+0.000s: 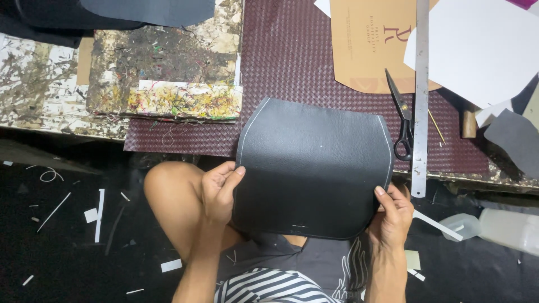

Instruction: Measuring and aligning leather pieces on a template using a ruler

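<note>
Gripping black rounded leather panel [314, 168] by both side edges, left hand [219, 193] and right hand [393, 213] clamped; panel overhanging workbench [185, 140] front edge, slack grip risking drop.

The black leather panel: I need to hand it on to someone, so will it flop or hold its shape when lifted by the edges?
The black leather panel probably holds its shape fairly well: gripped only at its lower corners by the left hand and right hand, it stays flat without sagging. Its grained surface likely gives decent grip. It looks thin, so probably light.
</note>
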